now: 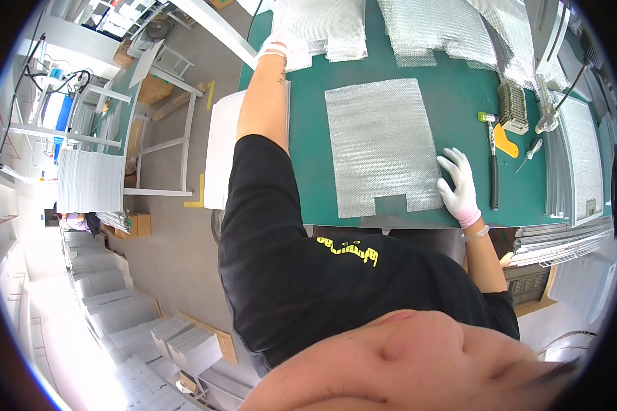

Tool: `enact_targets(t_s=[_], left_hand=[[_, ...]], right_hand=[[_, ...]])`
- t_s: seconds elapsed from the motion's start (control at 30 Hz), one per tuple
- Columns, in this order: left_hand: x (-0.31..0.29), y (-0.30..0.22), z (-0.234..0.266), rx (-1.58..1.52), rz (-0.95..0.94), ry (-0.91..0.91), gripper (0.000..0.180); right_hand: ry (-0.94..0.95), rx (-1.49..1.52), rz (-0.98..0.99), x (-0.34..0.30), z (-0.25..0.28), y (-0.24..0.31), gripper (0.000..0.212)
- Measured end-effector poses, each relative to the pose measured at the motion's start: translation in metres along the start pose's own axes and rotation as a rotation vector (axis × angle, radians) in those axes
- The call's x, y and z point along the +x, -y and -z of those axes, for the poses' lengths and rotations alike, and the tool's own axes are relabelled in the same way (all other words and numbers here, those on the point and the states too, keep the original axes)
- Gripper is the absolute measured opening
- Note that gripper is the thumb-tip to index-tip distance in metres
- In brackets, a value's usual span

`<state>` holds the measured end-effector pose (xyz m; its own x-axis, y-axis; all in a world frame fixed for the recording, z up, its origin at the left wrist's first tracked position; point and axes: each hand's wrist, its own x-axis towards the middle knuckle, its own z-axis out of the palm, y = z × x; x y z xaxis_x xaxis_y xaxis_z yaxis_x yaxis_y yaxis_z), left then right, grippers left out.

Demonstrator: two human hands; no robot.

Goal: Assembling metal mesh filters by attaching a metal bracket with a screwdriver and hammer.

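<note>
A silvery metal mesh sheet (382, 147) with a notch in its near edge lies flat on the green table in front of me. My right hand (459, 188), in a white glove, rests at the sheet's right edge with fingers apart. It holds nothing that I can see. My left arm reaches far forward to a stack of similar mesh sheets (325, 27) at the back left. There my gloved left hand (274, 46) is at the stack's left edge, its fingers too hidden to make out.
Another mesh pile (435, 34) covers the back. On the right are a hammer (493, 157), a yellow scraper-like tool (506, 142), a screwdriver (530, 154), a block of metal strips (512, 107) and upright framed panels (576, 164). White sheets (226, 147) stand left.
</note>
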<state>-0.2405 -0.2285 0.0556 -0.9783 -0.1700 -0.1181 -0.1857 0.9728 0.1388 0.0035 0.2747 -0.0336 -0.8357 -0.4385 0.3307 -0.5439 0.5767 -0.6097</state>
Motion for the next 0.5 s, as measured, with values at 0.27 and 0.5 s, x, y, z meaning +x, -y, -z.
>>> enact_targets(t_s=[0.27,0.5], left_hand=[[0.04,0.009,-0.001,0.015,0.042,0.05,0.062],[0.057,0.028,-0.006,0.279,-0.012,-0.121,0.06]], right_hand=[[-0.014,-0.046,-0.008,0.004,-0.001,-0.002,0.042],[-0.036,-0.029,-0.001,0.002,-0.004,-0.003,0.038]])
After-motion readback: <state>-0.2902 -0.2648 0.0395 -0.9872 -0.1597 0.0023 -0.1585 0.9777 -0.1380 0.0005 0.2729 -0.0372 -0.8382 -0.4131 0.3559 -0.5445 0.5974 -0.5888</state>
